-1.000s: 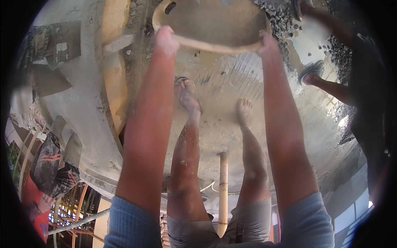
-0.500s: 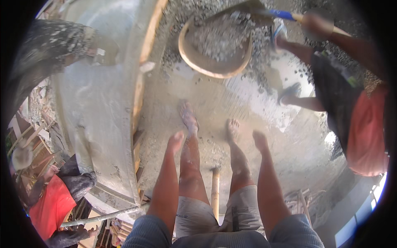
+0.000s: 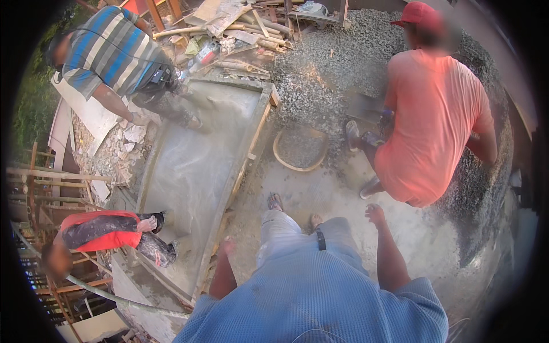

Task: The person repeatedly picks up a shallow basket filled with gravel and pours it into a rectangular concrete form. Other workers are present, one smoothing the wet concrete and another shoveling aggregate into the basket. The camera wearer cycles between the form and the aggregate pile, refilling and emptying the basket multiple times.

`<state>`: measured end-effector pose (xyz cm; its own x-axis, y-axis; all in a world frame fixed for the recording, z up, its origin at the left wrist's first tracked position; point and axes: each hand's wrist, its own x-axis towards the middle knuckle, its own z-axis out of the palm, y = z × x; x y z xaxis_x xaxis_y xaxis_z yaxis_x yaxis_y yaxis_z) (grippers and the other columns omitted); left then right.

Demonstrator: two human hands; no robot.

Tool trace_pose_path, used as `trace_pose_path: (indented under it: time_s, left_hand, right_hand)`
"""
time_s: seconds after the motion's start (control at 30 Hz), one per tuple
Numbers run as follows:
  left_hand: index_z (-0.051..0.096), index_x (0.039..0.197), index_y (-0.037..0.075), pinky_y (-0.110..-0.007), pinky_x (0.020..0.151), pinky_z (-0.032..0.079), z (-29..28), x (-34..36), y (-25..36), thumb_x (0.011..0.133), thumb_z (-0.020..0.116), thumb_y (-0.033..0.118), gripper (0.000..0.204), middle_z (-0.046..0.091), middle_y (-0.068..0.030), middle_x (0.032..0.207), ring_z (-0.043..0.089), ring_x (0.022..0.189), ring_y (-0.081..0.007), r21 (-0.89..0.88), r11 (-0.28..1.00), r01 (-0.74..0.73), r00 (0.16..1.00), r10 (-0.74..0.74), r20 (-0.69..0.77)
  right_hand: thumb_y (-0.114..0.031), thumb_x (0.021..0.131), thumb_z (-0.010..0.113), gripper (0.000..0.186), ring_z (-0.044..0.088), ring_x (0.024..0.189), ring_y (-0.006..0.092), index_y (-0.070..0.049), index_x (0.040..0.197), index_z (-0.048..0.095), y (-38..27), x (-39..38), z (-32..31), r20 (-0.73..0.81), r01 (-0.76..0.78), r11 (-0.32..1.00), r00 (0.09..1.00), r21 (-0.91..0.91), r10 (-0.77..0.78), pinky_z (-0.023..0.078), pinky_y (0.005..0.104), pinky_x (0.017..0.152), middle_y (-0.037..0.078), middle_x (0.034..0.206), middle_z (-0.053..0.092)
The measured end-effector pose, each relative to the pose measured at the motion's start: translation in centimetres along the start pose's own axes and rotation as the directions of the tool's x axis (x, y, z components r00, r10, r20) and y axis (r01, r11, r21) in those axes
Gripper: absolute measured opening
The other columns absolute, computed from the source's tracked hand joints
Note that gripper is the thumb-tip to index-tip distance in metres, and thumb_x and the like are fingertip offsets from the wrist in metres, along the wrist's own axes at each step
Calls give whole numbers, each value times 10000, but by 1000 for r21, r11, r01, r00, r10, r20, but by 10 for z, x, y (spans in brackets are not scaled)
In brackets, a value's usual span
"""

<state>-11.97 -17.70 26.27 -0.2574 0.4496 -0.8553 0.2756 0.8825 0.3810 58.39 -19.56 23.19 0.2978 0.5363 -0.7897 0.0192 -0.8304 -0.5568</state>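
My left hand (image 3: 227,246) hangs at my side near the timber edge (image 3: 214,257) of a formwork bed of wet grey cement (image 3: 183,160); it is small and blurred, so its finger shape is unclear. My right hand (image 3: 374,214) is open, fingers apart and slightly bent, holding nothing, over the wet floor (image 3: 412,240). Ahead of my feet a round shallow tub (image 3: 300,146) with a pale rim lies on the floor with gravel in it. Beside it a co-worker in a red cap and salmon shirt (image 3: 429,120) has a dark shovel blade (image 3: 365,107) over the gravel.
A co-worker in a striped shirt (image 3: 117,51) bends over the bed's far end; another in red (image 3: 108,246) is at its near left. A gravel pile (image 3: 323,57), broken wood and bamboo (image 3: 246,28), rubble (image 3: 128,143) and bamboo framing (image 3: 48,188) surround us.
My hands have let go of the tub and dropped to my sides; the tub now rests on the floor by the shovel. The view has tilted up, showing more gravel and co-workers.
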Motion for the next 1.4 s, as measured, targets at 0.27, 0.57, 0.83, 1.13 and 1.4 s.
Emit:
trace_pose_path:
  time_s: [0.27, 0.57, 0.83, 1.13, 1.4]
  left_hand:
    - [542, 1220, 109, -285, 650, 464, 91, -75, 182, 940, 452, 337, 372, 626, -60, 1027, 612, 863, -134, 74, 792, -606, 792, 593, 143]
    - [527, 1210, 127, -363, 672, 481, 48, -49, 82, 929, 423, 300, 347, 613, -41, 992, 612, 844, -199, 500, 855, -137, 984, 60, 167]
    - [495, 1233, 114, -380, 684, 470, -3, -4, 124, 936, 410, 307, 365, 589, -56, 1043, 592, 887, -209, 543, 838, -48, 979, -70, 194]
    - [485, 1274, 108, -376, 775, 457, -27, 7, 249, 943, 440, 340, 407, 597, -81, 1094, 583, 955, -194, 157, 797, -584, 790, 513, 336]
    - [521, 1217, 115, -397, 743, 467, -96, 59, 129, 940, 419, 346, 374, 614, -72, 1021, 596, 866, -195, 420, 847, -325, 926, 197, 321]
  right_hand:
    - [-202, 899, 448, 338, 643, 774, 193, -6, 1154, 552, -127, -97, 59, 128, 390, 921, 913, 13, -388, 505, 291, 631, 110, 906, 646]
    - [-95, 753, 618, 259, 637, 868, 238, -5, 993, 645, 162, -61, -3, 72, -320, 914, 935, -251, 347, 542, 376, 679, 128, 976, 661]
    - [-104, 745, 674, 139, 651, 676, 229, -47, 869, 650, 172, -70, -23, -326, -287, 956, 899, 64, 292, 549, 358, 548, 88, 879, 654]
    - [-176, 852, 519, 342, 655, 700, 198, -54, 1169, 556, 1, -88, 180, 35, 334, 894, 940, -297, -340, 528, 320, 533, 106, 890, 667]
    - [-247, 890, 481, 347, 646, 703, 197, -31, 1154, 544, -29, -172, 244, -37, 40, 999, 999, 4, -39, 482, 287, 516, 115, 901, 659]
